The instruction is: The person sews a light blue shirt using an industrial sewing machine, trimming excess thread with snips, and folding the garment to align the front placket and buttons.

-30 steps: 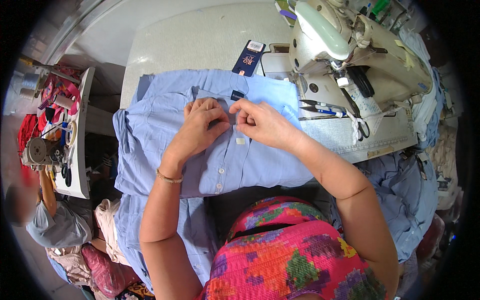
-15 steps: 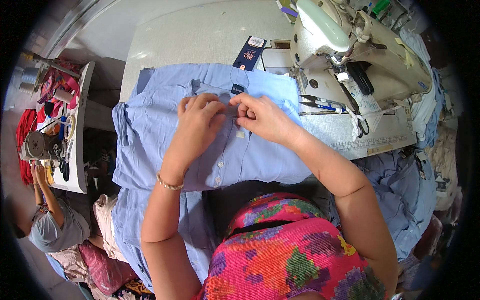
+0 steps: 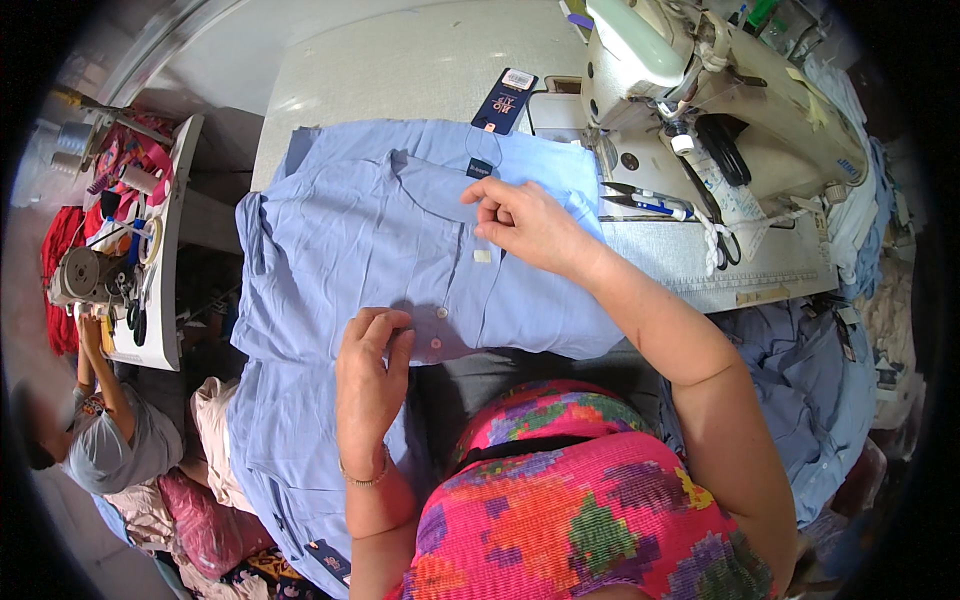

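A light blue shirt (image 3: 330, 230) lies spread on the sewing table, its round neckline and front placket facing up. Small white buttons and a pale sticker (image 3: 482, 256) show along the placket. My right hand (image 3: 525, 225) rests at the neckline beside the dark neck label (image 3: 479, 169), fingers curled and closed; what they pinch, if anything, is hidden. Over the shirt's lower edge, left of the buttons, my left hand (image 3: 370, 370) has bent fingers with the thumb apart, nothing visible between them. A dark blue hang tag (image 3: 503, 101) hangs by a thin loop past the label.
A sewing machine (image 3: 640, 60) stands at the right, with thread snips (image 3: 648, 203) and black-handled scissors (image 3: 729, 248) close by. More blue garments (image 3: 790, 400) are piled at right and below left. Far left, a person (image 3: 120, 440) works at another machine (image 3: 85, 275).
My left hand has left the neckline and moved down toward the shirt's lower edge, uncovering the neckline. My right hand stays near the label, almost unmoved.
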A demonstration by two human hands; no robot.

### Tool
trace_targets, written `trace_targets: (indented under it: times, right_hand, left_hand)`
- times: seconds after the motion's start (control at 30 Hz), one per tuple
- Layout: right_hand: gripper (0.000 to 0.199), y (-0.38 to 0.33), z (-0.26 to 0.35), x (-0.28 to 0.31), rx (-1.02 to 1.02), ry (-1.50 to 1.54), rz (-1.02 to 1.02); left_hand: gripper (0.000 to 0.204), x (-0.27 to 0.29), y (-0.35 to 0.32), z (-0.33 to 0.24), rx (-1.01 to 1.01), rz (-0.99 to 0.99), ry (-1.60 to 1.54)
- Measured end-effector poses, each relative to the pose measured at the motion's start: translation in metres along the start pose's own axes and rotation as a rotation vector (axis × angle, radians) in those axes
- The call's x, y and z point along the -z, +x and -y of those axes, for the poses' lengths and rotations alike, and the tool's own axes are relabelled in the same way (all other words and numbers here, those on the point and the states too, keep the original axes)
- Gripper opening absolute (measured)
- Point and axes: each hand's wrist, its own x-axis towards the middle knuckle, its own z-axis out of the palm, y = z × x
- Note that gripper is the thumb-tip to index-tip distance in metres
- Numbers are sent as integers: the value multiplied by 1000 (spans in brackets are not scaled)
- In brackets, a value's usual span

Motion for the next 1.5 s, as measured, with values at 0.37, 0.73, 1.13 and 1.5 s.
trace_targets:
  times: [0.37, 0.73, 1.13, 1.5]
  right_hand:
    - [24, 0, 3, 3, -40, -81, 42]
    - [28, -2, -3, 0, 42, -101, 7]
    - [27, -5, 0, 0, 47, -188, 12]
    - [25, -6, -3, -2, 67, -166, -26]
  left_hand:
    - [20, -12, -9, 11, -66, -69, 11]
    - [30, -20, 17, -4, -337, -29, 296]
    - [41, -34, 43, -9, -382, 40, 435]
    - [38, -33, 51, -10, -306, 77, 454]
